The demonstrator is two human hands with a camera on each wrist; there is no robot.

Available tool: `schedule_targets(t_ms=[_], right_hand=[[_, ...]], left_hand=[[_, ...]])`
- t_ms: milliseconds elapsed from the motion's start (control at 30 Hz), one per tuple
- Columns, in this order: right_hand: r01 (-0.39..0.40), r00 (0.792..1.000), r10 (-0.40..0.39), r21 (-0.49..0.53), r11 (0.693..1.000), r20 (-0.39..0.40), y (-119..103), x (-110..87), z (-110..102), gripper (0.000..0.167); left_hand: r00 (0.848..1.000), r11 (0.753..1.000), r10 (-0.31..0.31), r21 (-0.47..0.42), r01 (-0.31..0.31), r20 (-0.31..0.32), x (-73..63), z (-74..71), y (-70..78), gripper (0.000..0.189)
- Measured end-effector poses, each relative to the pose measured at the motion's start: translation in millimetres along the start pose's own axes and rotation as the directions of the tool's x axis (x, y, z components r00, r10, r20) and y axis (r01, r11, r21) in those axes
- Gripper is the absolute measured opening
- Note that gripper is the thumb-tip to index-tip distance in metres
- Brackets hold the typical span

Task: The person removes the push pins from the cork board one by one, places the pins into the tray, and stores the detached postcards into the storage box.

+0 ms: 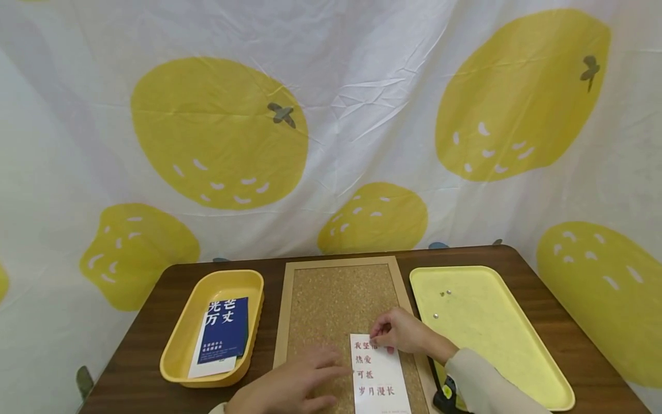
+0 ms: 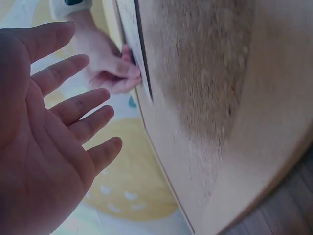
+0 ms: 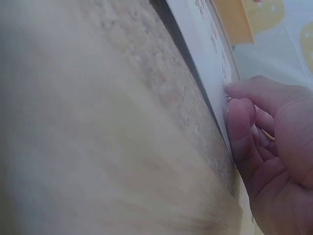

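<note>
A white card [image 1: 380,379] with red Chinese characters lies on the right part of a framed corkboard [image 1: 320,299]. My right hand [image 1: 405,332] is at the card's upper edge. Its thumb and finger pinch a small silvery thumbtack [image 3: 228,98] against the card's face, mostly hidden by the fingertips. To the card's left, my left hand [image 1: 295,382] is over the lower corkboard, blurred in the head view. In the left wrist view its fingers [image 2: 90,115] are spread and hold nothing, apart from the card.
On the left stands a yellow-orange basket [image 1: 176,356] with a blue card [image 1: 226,330] and white ones. A pale yellow tray [image 1: 496,333] on the right bears several small tacks [image 1: 436,315]. Behind the brown table [image 1: 139,351] hangs a lemon-print cloth [image 1: 341,144].
</note>
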State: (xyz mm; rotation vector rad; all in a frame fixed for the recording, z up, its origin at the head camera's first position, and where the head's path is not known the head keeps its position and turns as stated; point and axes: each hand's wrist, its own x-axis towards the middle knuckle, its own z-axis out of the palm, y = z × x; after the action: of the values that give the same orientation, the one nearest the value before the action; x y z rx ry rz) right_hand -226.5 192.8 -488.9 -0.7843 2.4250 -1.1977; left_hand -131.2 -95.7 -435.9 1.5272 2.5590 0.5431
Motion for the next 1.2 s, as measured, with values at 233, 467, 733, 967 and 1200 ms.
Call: schedule_targets(t_ms=[233,467,733,967,1200], right_hand=[[0.013,1.000,-0.013,-0.010,1.000,-0.005,0.7,-0.1,0.1,0.005],[0.025,1.000,-0.026,-0.028,0.999,-0.014,1.3,0.5,1.0,0.006],[0.009,1.000,-0.009,0.008,1.000,-0.010,-1.0,-0.4,0.8,0.005],[-0.001,1.000,0.001,0.008,1.000,-0.010,0.1,-0.2,1.4,0.006],[0.008,1.000,-0.008,0.000,1.000,-0.019,0.2,-0.7,1.4,0.005]], left_hand=[[0.992,1.000,0.002,0.000,-0.002,0.123,14.2,10.9,3.8,0.047],[0.960,0.999,-0.047,0.023,0.042,0.276,25.0,21.4,5.5,0.055],[0.942,0.996,-0.072,0.075,0.050,0.328,28.5,27.3,8.2,0.059],[0.943,0.993,-0.063,0.112,0.027,0.327,32.5,32.3,9.1,0.057],[0.938,0.993,-0.084,0.104,0.051,0.337,34.1,35.0,9.9,0.056]])
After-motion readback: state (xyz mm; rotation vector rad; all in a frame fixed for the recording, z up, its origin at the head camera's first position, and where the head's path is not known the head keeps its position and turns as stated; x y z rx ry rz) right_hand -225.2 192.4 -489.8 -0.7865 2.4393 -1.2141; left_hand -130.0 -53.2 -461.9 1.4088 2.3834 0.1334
